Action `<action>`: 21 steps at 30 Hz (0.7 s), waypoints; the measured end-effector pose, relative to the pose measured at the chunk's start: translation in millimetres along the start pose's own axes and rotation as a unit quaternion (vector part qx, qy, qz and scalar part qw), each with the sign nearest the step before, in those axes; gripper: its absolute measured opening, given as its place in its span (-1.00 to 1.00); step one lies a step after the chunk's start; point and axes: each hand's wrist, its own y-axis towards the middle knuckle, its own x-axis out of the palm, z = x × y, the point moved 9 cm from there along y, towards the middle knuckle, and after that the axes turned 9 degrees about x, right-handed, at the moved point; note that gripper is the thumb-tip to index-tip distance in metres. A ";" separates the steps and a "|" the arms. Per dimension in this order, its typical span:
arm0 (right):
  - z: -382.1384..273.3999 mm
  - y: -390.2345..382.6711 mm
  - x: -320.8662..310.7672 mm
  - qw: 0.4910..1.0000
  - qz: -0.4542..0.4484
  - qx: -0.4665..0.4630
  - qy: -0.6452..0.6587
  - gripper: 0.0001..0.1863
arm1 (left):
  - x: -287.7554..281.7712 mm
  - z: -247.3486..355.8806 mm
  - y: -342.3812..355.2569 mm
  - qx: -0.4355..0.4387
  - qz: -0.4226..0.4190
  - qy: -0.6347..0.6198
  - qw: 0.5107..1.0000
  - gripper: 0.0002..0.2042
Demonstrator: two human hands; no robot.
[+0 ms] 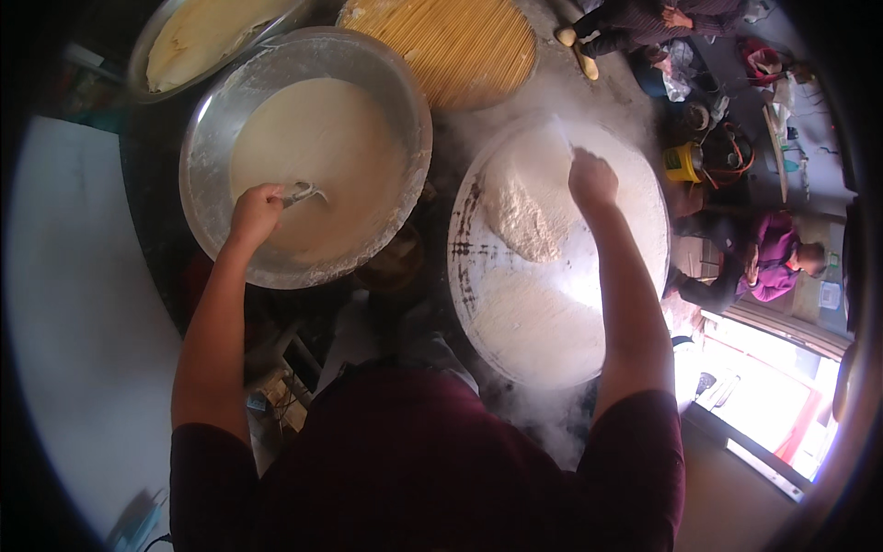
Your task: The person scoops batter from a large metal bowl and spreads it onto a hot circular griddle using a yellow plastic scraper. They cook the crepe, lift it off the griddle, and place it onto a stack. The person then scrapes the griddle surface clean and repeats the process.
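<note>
My left hand is closed round the metal handle of a ladle, whose lower part is hidden in pale batter. The batter fills a wide metal basin on the left. On the right, a large round griddle gives off steam, and a thin pale layer covers much of it. Over its far part, my right hand grips a thin pale scraper, blurred by steam. Beside the scraper, a lumpy mass of batter lies on the griddle. Dark scorch marks show along the griddle's left side.
A second basin with a pale mass stands at the far left. Beyond the first basin lies a round slatted mat. Two people sit to the right, near a yellow bucket. A white surface runs along the left.
</note>
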 end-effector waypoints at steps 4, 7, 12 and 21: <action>-31.6 -7.8 12.1 0.997 -0.037 -0.038 0.050 -0.74 | 2.2 8.0 0.5 0.016 -0.027 0.056 0.998 -0.73; -57.3 -73.0 8.4 0.984 -0.083 -0.155 0.008 -0.76 | 2.8 9.9 -2.3 -0.001 -0.032 0.062 0.998 -0.74; -39.4 -138.8 -4.4 0.968 -0.153 -0.200 -0.021 -0.72 | 2.1 10.2 -5.4 -0.002 -0.029 0.026 0.999 -0.75; -67.1 -99.9 -6.6 0.988 -0.014 -0.146 0.039 -0.80 | 6.8 2.5 -2.0 0.007 -0.041 0.025 0.999 -0.70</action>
